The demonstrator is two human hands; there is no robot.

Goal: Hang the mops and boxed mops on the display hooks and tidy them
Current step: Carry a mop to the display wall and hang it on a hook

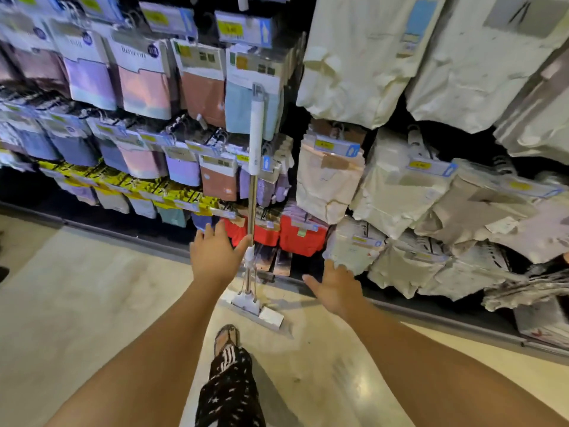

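Note:
A mop (253, 198) with a white grip and a metal pole stands upright against the display, its flat white head (255, 309) resting on the floor. My left hand (215, 257) is spread open just left of the pole, the thumb touching it near its lower white joint. My right hand (334, 286) is open to the right of the mop, fingers apart, close to a low white package (354, 245) and holding nothing.
Hooks on the left carry packaged cloths (144, 87) in pastel colours with yellow price tags. Bulky white bagged goods (385, 186) hang on the right. Red packs (303, 238) sit low behind the mop. My foot (226, 337) stands on the pale floor below.

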